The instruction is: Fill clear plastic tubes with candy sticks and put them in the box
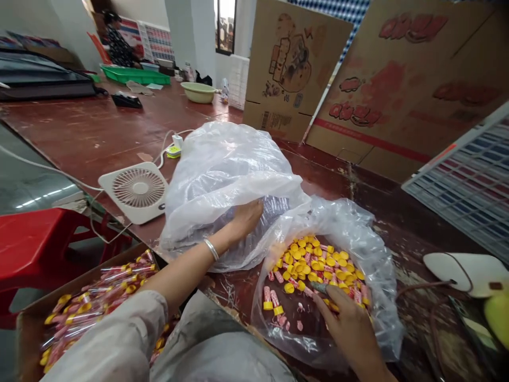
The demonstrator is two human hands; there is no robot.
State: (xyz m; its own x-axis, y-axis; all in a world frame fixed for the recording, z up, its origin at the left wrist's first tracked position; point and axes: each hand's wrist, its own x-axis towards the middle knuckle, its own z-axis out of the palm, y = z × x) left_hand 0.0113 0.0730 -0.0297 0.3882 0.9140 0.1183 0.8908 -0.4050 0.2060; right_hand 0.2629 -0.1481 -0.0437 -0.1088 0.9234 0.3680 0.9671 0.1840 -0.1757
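A: Item one, left hand point(247, 216)?
B: Open, fingers spread, palm down inside the big clear bag point(222, 175), mid-table.
A: Item two, right hand point(349, 324)?
B: Loosely open, fingertips among yellow-capped tubes point(318, 265) in the smaller bag point(358, 228), near right.
A: Sundries?
B: White fan point(137, 190) left; box of packed tubes point(99, 297) near left; cardboard cartons point(294, 63) far.

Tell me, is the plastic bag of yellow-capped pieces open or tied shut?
Open. The plastic bag's mouth is spread wide on the table, and the right hand reaches inside among the yellow-capped pieces.
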